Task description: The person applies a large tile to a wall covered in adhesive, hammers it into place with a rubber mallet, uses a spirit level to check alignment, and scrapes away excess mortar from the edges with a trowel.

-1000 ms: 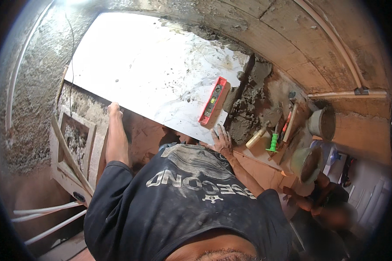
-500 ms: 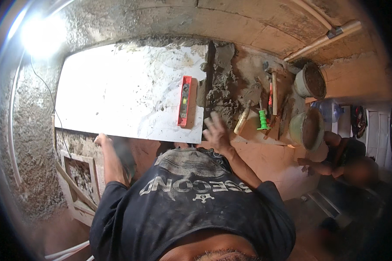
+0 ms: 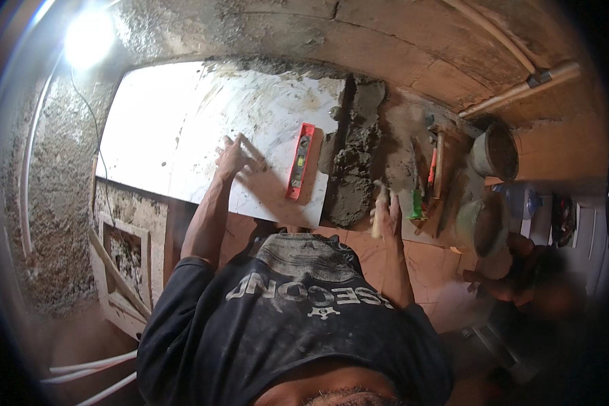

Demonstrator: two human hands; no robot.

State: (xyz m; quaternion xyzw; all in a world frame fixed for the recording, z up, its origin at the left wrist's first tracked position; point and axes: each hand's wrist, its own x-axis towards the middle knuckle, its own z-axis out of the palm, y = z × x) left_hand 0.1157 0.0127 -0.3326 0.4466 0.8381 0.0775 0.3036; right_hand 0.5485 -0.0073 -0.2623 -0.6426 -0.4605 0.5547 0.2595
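Pressing left hand (image 3: 233,157) on white slab (image 3: 183,135), beside red level (image 3: 300,161)

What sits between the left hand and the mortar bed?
In the head view, a red spirit level lies on the white slab between left hand and mortar bed.

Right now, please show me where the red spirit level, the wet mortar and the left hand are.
red spirit level (image 3: 300,161): head view, middle of its body, by the vial.
wet mortar (image 3: 354,177): head view, middle of the grey heap.
left hand (image 3: 233,158): head view, back of the hand on the white slab.
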